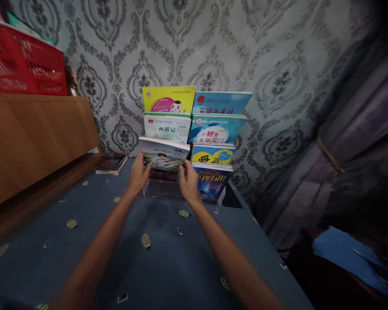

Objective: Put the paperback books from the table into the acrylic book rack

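Observation:
A tiered clear book stand [163, 189] stands against the patterned wall on a blue cloth-covered table [168, 258]. It holds several children's books in two columns. My left hand [138, 173] and my right hand [188, 180] both grip a book with a green landscape cover [164, 156], one at each lower corner, in the third tier of the left column. Above it sit a white book [167, 127] and a yellow book [168, 99]. The right column shows blue books [217, 129], and the lowest dark blue book [212, 183] is just right of my right hand.
A wooden headboard-like panel [35, 137] runs along the left with a red plastic basket [24, 62] on top. A small stack of books [111, 163] lies at the table's far left corner. Purple curtains [349, 142] hang on the right.

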Demonstrator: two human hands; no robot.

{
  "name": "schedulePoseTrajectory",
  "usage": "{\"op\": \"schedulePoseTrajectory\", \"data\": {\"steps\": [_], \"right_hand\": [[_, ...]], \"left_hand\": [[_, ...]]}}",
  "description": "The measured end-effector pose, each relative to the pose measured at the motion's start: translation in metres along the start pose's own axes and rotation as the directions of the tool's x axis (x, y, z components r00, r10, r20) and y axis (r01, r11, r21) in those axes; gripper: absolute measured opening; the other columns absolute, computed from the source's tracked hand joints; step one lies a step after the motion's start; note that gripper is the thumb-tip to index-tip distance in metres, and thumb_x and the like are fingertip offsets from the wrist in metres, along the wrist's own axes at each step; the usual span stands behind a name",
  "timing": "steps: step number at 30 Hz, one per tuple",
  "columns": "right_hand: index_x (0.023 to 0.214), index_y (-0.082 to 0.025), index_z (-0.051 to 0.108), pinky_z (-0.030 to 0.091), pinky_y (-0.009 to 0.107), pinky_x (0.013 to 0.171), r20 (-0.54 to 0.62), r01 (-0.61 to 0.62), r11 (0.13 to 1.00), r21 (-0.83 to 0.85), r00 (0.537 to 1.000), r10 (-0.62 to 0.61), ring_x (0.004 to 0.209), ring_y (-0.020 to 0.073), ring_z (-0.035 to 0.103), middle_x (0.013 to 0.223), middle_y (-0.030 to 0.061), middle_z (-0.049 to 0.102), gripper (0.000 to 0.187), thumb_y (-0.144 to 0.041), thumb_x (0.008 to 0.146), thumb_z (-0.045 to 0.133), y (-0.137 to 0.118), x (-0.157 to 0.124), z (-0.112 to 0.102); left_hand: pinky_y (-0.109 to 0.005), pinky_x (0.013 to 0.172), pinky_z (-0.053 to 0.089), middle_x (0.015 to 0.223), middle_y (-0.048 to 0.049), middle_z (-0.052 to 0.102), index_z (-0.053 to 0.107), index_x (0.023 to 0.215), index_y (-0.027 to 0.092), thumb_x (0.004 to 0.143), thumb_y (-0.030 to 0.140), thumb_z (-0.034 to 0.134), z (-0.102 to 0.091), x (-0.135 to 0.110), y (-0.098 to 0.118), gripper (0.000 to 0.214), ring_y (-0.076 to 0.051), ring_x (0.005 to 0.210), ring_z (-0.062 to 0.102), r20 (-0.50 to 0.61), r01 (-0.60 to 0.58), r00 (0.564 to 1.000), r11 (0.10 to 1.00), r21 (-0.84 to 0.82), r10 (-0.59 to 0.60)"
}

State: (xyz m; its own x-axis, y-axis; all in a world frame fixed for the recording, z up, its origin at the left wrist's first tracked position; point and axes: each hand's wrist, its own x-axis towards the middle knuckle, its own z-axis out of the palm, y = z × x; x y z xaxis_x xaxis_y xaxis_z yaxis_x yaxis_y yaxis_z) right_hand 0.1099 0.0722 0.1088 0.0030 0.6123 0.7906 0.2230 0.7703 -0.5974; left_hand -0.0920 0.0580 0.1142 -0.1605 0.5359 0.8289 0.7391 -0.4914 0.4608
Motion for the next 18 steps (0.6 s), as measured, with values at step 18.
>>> {"op": "schedulePoseTrajectory", "data": {"steps": [18], "right_hand": [[0.149,-0.013,0.043,0.045,0.050,0.106,0.015,-0.021,0.970,-0.243,1.000,0.025,0.121,0.0299,0.057,0.128,0.0206,0.060,0.053,-0.021,0.096,0.036,0.022,-0.006,0.018]], "left_hand": [[-0.046,0.098,0.049,0.116,-0.0144,0.061,0.038,0.140,0.017,0.092,0.028,0.054,0.008,0.000,0.005,0.052,-0.028,0.109,0.062,-0.035,0.049,0.998,0.994,0.102,-0.046]]}}
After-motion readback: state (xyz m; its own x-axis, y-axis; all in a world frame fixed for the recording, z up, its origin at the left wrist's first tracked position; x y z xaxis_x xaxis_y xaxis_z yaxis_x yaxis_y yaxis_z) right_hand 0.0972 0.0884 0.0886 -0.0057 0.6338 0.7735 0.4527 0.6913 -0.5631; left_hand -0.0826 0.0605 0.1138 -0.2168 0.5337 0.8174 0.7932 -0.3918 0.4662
